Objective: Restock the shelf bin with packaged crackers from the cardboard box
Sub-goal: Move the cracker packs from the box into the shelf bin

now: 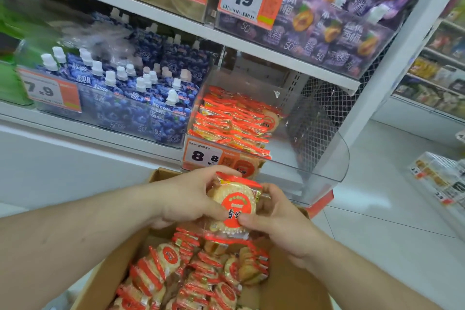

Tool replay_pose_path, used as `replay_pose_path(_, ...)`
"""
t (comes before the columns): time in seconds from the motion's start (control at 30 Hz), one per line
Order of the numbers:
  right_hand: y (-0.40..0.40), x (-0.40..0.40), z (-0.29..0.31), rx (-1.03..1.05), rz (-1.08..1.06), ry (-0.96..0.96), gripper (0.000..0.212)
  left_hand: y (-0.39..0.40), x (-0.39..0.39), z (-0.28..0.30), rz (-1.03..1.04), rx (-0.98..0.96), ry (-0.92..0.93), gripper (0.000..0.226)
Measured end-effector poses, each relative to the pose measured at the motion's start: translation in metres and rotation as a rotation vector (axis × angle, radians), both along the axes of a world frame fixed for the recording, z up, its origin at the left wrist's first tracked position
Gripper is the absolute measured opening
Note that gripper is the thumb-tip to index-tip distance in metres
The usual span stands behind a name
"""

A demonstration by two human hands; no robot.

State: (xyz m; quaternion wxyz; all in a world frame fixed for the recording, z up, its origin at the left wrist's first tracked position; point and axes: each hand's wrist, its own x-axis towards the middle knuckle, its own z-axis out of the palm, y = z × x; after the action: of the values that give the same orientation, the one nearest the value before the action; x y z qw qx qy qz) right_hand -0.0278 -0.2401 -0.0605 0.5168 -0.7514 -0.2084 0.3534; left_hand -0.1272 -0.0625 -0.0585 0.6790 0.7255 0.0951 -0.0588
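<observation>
Both my hands hold a small stack of round cracker packs (235, 205) with red and orange wrappers, lifted above the open cardboard box (108, 274). My left hand (191, 196) grips the stack from the left and top; my right hand (279, 219) pinches it from the right and below. Several more cracker packs (198, 277) lie loose inside the box. Just above and behind the hands stands the clear plastic shelf bin (324, 156), partly filled on its left side with cracker packs (234, 121); a price tag reading 8.8 (203, 156) hangs on its front.
Blue spouted pouches (130, 93) fill the bin to the left, purple pouches (334, 25) the shelf above. The white shelf edge (75, 138) runs in front of the box. An aisle floor (377, 209) and other shelving (437, 178) lie to the right.
</observation>
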Motion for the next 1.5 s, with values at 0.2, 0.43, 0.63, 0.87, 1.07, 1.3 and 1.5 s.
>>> replay_pose_path(0.2, -0.007, 0.01, 0.025, 0.094, 0.027, -0.127, 0.082, -0.009, -0.002, 0.024, 0.043, 0.328, -0.213, 0.103)
replay_pose_path(0.43, -0.006, 0.017, 0.057, 0.251, 0.05, -0.272, 0.047, -0.014, 0.012, 0.027, 0.152, 0.482, -0.38, 0.105)
replay_pose_path(0.63, 0.004, 0.085, 0.103, 0.317, -0.374, -0.445, 0.034, 0.002, 0.018, 0.017, 0.215, 1.2, -0.38, 0.077)
replay_pose_path(0.87, 0.05, 0.188, 0.052, -0.002, -0.463, -0.384, 0.035, 0.003, 0.033, 0.008, 0.213, 1.189, -0.227, 0.09)
replay_pose_path(1.07, 0.088, 0.226, 0.019, -0.19, -0.466, -0.417, 0.048, 0.004, 0.034, 0.0, 0.264, 1.126, -0.294, 0.088)
replay_pose_path(1.3, 0.105, 0.242, 0.011, -0.306, -0.574, -0.444, 0.05, 0.011, 0.033, -0.001, 0.285, 1.058, -0.314, 0.083)
replay_pose_path(1.5, 0.112, 0.237, 0.01, -0.273, -0.44, -0.362, 0.026, 0.009, 0.035, -0.001, 0.289, 1.056, -0.31, 0.081)
